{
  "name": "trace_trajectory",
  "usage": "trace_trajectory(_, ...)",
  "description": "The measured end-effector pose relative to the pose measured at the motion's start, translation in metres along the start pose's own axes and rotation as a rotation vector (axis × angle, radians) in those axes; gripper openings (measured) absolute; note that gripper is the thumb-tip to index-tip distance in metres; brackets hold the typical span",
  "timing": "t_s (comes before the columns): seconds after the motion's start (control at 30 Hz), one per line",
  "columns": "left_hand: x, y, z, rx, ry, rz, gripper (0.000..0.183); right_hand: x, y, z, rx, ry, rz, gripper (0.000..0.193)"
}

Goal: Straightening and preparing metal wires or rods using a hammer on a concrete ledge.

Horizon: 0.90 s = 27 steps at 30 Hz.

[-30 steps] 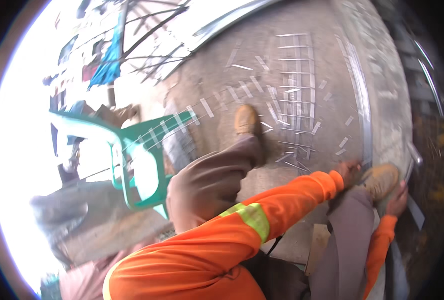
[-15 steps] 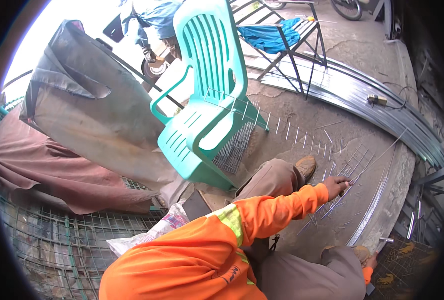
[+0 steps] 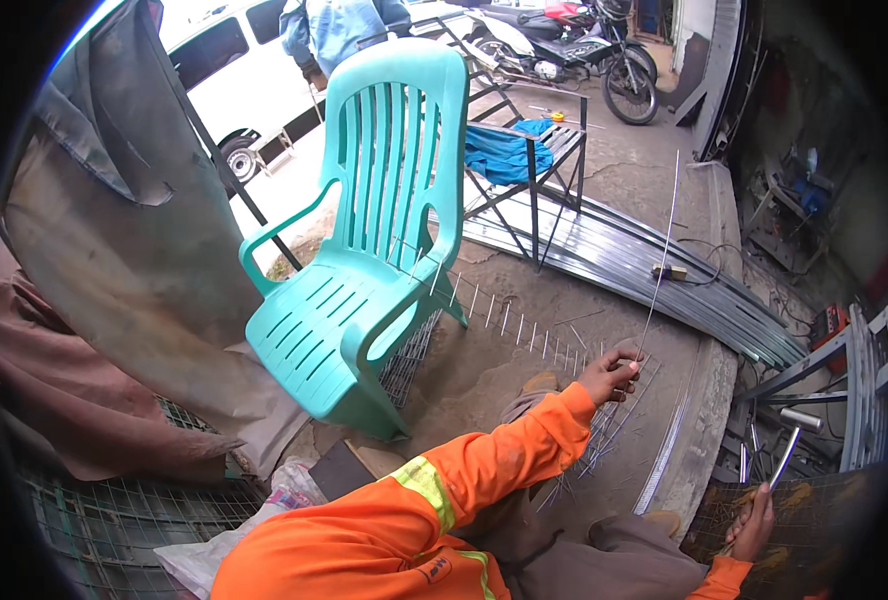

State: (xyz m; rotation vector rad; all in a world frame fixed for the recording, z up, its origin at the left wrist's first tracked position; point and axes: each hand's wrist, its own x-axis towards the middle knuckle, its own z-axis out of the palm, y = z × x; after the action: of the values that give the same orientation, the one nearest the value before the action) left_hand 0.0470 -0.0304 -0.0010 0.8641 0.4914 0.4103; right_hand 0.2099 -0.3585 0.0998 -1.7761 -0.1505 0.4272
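My left hand [image 3: 612,378] is closed, pinching a long thin metal rod [image 3: 661,258] that stands nearly upright above the fingers. Below that hand, thin wires and a piece of wire grid [image 3: 609,432] lie on the concrete. At the lower right, my right hand [image 3: 752,525] is wrapped round the handle of a hammer [image 3: 787,452], its metal head raised. A row of short cross wires [image 3: 505,318] runs from the green chair [image 3: 309,320] toward my left hand.
Long shiny metal channels [image 3: 584,255] lie across the ground. Beyond them stands a folding chair with a blue cloth [image 3: 504,155]. Motorcycles [image 3: 564,55], a white van [image 3: 214,75] and a person in a blue top [image 3: 339,35] are farther off. Draped sheets [image 3: 94,250] hang at left.
My left hand has lifted the rod, which now points upward instead of slanting over the floor. My right hand has come up with the hammer. The view has tilted upward.
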Motion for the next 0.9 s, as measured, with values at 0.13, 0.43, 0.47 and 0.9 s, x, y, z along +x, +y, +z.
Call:
trace_trajectory(0.13, 0.015, -0.017, -0.006, -0.110, 0.123, -0.033, 0.025, -0.024, 0.022, 0.030, 0.199, -0.029, -0.048, 0.039)
trace_trajectory(0.43, 0.032, -0.026, -0.017, -0.157, 0.045, -0.100, 0.021, -0.025, 0.055, 0.067, -0.099, -0.133, 0.098, 0.039)
trace_trajectory(0.47, 0.029, -0.024, -0.004, -0.164, 0.129, -0.114, 0.020, -0.023, 0.056, 0.065, -0.055, -0.132, 0.135, 0.040)
trace_trajectory(0.9, 0.007, -0.004, 0.006, -0.212, 0.184, -0.148, 0.024, -0.020, 0.058, 0.064, 0.190, -0.129, 0.228, 0.037)
